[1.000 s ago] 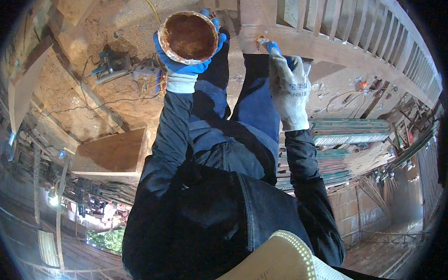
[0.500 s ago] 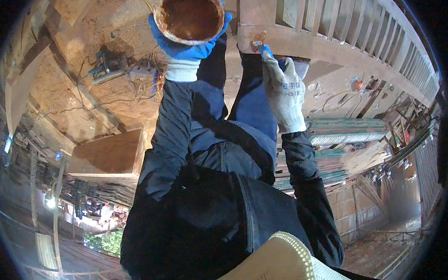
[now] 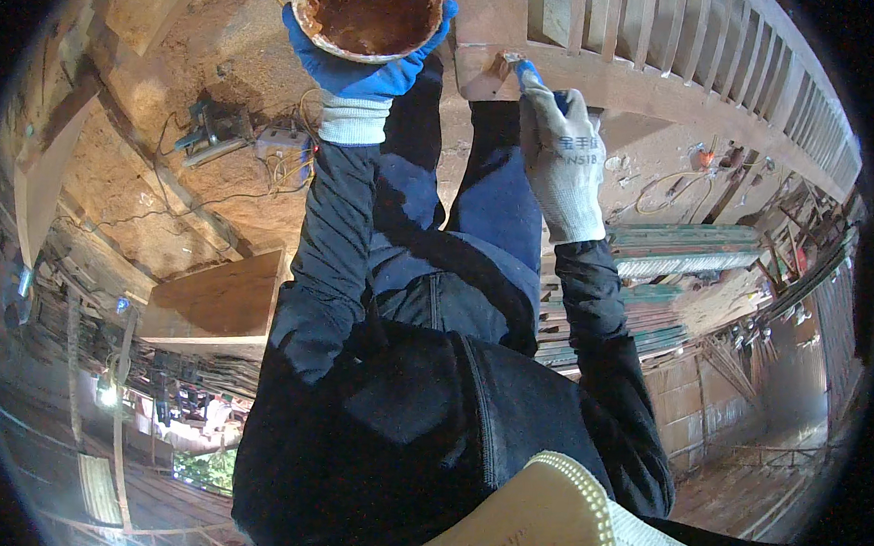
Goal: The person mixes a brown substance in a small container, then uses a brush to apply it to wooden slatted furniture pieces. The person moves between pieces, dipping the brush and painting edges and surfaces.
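Observation:
My left hand [image 3: 353, 73], in a blue-palmed glove, cups a round bowl [image 3: 367, 15] from below; the bowl holds a dark reddish-brown liquid. My right hand [image 3: 561, 157], in a white glove with blue fingertips, grips a small brush [image 3: 515, 62] whose tip touches the lower rail of a wooden railing [image 3: 655, 83]. The railing has several upright slats and runs to the upper right. My dark-sleeved arms and blue trousers fill the middle of the view.
A power saw [image 3: 211, 135] and a socket box [image 3: 286, 143] with cables lie on the sawdust-covered floor at left. A wooden board [image 3: 219, 304] lies lower left. Stacked green and brown planks [image 3: 678, 253] sit at right. A pale hat brim [image 3: 563, 518] shows at the bottom.
Both hands have moved up toward the top of the view. The bowl is now partly cut by the upper edge, and the brush stays on the rail.

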Motion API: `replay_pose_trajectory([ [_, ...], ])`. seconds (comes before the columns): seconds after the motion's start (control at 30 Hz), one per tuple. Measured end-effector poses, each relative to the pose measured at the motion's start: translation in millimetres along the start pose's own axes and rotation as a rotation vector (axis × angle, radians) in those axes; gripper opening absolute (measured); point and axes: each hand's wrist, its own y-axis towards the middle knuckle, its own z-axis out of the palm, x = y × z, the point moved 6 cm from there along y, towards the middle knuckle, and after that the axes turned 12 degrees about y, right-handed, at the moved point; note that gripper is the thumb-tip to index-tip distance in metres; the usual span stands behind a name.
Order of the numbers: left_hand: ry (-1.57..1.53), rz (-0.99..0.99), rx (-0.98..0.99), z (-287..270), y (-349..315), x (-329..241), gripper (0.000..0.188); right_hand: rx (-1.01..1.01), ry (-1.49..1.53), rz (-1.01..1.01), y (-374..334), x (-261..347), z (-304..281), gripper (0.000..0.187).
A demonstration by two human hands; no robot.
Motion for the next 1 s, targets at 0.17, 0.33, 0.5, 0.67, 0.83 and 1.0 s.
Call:
replay_pose_trajectory([
  [0.17,-0.268,-0.035,-0.124,-11,-3,3,0.068,0.103,0.059,0.052,-17,3,2,0.049],
  [0.33,-0.498,-0.041,0.061,-4,6,2,0.08,-0.021,0.069,0.021,6,5,-13,0.036],
  [0.5,-0.301,0.004,-0.15,-5,1,1,0.066,0.089,-0.07,0.021,-15,-8,14,0.051],
  [0.67,-0.357,-0.032,-0.183,-4,0,4,0.068,0.003,0.023,-0.012,1,0,0,0.049],
  [0.83,-0.236,-0.016,-0.117,-2,0,6,0.071,0.054,0.065,0.014,-11,-2,5,0.042],
  [1.0,-0.237,-0.036,-0.147,-6,-3,9,0.072,-0.016,0.047,0.016,9,0,-4,0.043],
])
